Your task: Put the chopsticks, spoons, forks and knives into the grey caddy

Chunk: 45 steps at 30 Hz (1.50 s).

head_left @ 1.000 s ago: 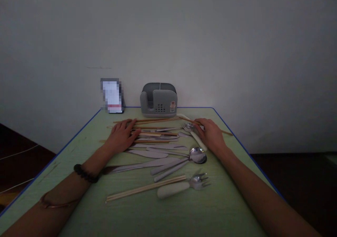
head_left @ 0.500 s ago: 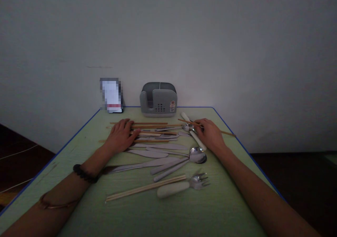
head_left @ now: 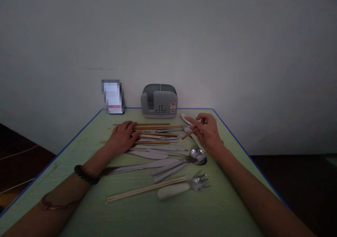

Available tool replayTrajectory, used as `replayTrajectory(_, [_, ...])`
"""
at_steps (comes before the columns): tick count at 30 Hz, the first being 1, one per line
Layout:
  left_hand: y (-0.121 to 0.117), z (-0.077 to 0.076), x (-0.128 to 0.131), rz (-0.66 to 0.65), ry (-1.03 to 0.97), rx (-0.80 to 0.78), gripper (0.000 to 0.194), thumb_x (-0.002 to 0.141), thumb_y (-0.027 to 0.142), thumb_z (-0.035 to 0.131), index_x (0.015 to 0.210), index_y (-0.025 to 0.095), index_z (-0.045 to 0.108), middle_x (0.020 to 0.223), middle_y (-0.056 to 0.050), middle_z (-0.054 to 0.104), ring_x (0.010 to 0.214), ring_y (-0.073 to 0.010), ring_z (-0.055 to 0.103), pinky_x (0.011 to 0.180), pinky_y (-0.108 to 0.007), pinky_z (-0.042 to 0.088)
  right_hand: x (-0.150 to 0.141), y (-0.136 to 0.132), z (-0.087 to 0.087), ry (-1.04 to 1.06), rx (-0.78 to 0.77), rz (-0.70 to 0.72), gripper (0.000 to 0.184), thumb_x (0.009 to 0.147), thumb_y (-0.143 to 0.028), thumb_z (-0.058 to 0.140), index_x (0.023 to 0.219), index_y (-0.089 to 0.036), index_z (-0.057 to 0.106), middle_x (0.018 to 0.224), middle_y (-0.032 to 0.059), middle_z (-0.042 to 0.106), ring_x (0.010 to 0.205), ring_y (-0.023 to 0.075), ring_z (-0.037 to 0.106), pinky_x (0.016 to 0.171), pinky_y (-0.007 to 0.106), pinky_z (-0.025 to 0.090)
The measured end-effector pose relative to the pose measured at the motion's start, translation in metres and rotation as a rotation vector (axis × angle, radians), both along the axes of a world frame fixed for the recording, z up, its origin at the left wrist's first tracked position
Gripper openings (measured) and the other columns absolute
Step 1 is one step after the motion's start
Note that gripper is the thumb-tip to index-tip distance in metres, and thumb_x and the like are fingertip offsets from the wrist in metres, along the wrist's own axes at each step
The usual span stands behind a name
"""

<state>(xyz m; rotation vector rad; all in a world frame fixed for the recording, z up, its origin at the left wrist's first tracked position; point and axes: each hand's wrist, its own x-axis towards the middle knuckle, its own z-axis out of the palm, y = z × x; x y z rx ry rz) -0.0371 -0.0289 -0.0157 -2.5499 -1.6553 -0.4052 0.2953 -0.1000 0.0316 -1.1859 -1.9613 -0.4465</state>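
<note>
Your right hand [head_left: 209, 133], fingers closed round a slim brown wooden chopstick [head_left: 190, 133], is over the right part of the green wood-grained table [head_left: 168, 214] with blue edging. Your left hand [head_left: 121, 137] lies spread, fingers slightly parted, on brown chopsticks [head_left: 155, 142] left of centre. Nearer the front edge lie shiny round-bowled metal spoons [head_left: 198, 156] and a cream-handled metal fork [head_left: 174, 191]. By the back edge stands a smooth grey holder [head_left: 165, 102] with punched holes; its sticker's writing is too small to read.

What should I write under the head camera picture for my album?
Left hand resting on chopsticks, right hand holding a chopstick, with knives, spoons and forks spread before a gray holder.
</note>
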Motion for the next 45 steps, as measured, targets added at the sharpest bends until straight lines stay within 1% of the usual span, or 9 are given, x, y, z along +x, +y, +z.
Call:
replayTrajectory(4, [-0.002,0.001,0.001,0.003,-0.011,0.008,0.052,0.093,0.049,0.029,0.129,0.016,0.046,0.131,-0.014,0.048,0.12,-0.0281,0.045,0.101,-0.046,0.034,-0.003,-0.001,-0.001,0.102,-0.027,0.063,0.033,0.089,-0.023,0.051,0.118,-0.034,0.061,0.091,0.0036,0.04,0.083,0.0163,0.045,0.073,0.032,0.047])
replayTrajectory(9, [-0.002,0.0,0.001,-0.007,-0.015,0.012,0.051,0.092,0.05,0.029,0.128,0.017,0.046,0.13,-0.013,0.048,0.118,-0.0283,0.046,0.1,-0.046,0.035,-0.008,-0.001,-0.001,0.273,-0.02,0.1,0.033,0.089,-0.023,0.05,0.117,-0.036,0.061,0.081,0.0,0.033,0.07,0.0126,0.043,0.059,0.024,0.047])
replayTrajectory(17, [0.0,0.007,0.004,-0.126,-0.069,0.109,0.047,0.092,0.046,0.034,0.126,0.016,0.047,0.125,-0.012,0.053,0.118,-0.0279,0.046,0.106,-0.049,0.028,-0.016,-0.008,0.006,0.451,-0.16,0.172,0.025,0.092,-0.03,0.045,0.101,-0.022,0.066,0.083,0.0038,0.053,0.078,0.0156,0.053,0.068,0.031,0.046])
replayTrajectory(22, [-0.003,0.014,0.011,-0.255,-0.153,0.143,0.043,0.092,0.042,0.036,0.121,0.013,0.05,0.121,-0.013,0.056,0.116,-0.0261,0.047,0.104,-0.045,0.035,-0.021,-0.01,0.01,0.649,-0.187,0.164,0.033,0.093,-0.042,0.042,0.082,-0.019,0.064,0.076,0.0031,0.056,0.074,0.0153,0.055,0.07,0.03,0.046])
replayTrajectory(25, [-0.007,0.018,0.014,-0.325,-0.196,0.16,0.04,0.092,0.039,0.039,0.122,0.014,0.05,0.12,-0.012,0.057,0.117,-0.0251,0.046,0.103,-0.043,0.037,-0.024,-0.01,0.011,0.836,-0.329,0.224,0.038,0.09,-0.052,0.043,0.081,-0.02,0.061,0.072,0.0023,0.06,0.069,0.0153,0.059,0.069,0.031,0.049])
replayTrajectory(29, [-0.014,0.024,0.018,-0.429,-0.196,0.236,0.036,0.091,0.036,0.045,0.12,0.018,0.053,0.116,-0.01,0.061,0.12,-0.025,0.043,0.102,-0.043,0.038,-0.032,-0.01,0.008,1.035,-0.659,0.373,0.037,0.081,-0.057,0.053,0.088,-0.022,0.062,0.078,0.0034,0.067,0.071,0.0182,0.065,0.071,0.035,0.055])
replayTrajectory(34, [-0.017,0.022,0.021,-0.407,-0.231,0.312,0.026,0.091,0.035,0.047,0.107,0.019,0.061,0.099,-0.009,0.066,0.102,-0.0231,0.053,0.09,-0.039,0.044,-0.041,-0.012,0.005,1.115,-0.871,0.516,0.039,0.078,-0.059,0.057,0.095,-0.024,0.064,0.088,0.005,0.071,0.08,0.0214,0.068,0.074,0.041,0.058])
replayTrajectory(39, [-0.014,0.022,0.019,-0.455,-0.176,0.362,0.022,0.091,0.031,0.048,0.1,0.021,0.065,0.089,-0.006,0.068,0.094,-0.022,0.053,0.084,-0.037,0.043,-0.047,-0.016,0.005,1.086,-0.982,0.592,0.037,0.079,-0.053,0.058,0.095,-0.02,0.065,0.084,0.0055,0.071,0.077,0.0186,0.069,0.072,0.035,0.058])
replayTrajectory(45, [-0.013,0.026,0.02,-0.42,-0.178,0.383,0.023,0.092,0.026,0.044,0.096,0.019,0.066,0.092,-0.006,0.068,0.092,-0.0214,0.052,0.085,-0.038,0.042,-0.048,-0.015,0.009,1.046,-0.892,0.563,0.035,0.08,-0.05,0.059,0.094,-0.018,0.065,0.079,0.0038,0.069,0.063,0.0142,0.066,0.062,0.03,0.056])
